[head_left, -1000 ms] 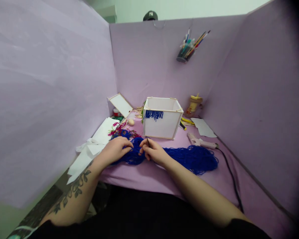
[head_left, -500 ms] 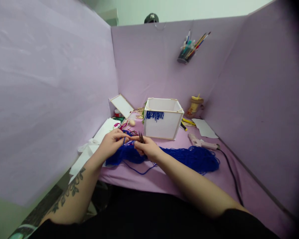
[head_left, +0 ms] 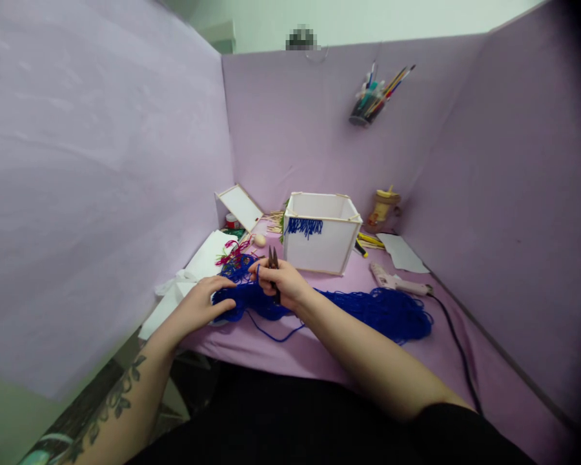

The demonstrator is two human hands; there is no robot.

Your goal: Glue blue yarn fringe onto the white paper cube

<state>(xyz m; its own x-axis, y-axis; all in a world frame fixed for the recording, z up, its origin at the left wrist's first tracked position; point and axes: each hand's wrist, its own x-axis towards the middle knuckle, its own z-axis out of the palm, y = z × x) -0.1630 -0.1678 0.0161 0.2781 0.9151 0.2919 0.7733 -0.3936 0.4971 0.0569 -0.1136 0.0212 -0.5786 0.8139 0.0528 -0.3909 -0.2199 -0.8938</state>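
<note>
A pair of dark scissors (head_left: 273, 258) points upward in my right hand (head_left: 285, 282), which is closed around it. A short piece of blue yarn (head_left: 258, 272) hangs at that hand's fingertips. My left hand (head_left: 208, 301) has its fingers and thumb apart at the left end of a long blue yarn bundle (head_left: 387, 312); whether it touches the yarn I cannot tell. Behind my right hand stands a white open-topped box (head_left: 314, 250) edged with thin wooden sticks. Blue yarn fringe (head_left: 304, 226) covers the upper left of its front.
White papers (head_left: 213, 248) and pink yarn (head_left: 232, 250) lie at the left. A white framed panel (head_left: 242, 205) leans at the back. At the right are a glue gun (head_left: 399, 283) with its cord, a yellow cutter (head_left: 369, 240) and a cup (head_left: 383, 208). Brushes hang in a holder (head_left: 366, 110).
My left hand has parted from my right hand, moved left and down, and opened. The blue yarn piece now hangs by my right fingers, and the scissors stay in that hand.
</note>
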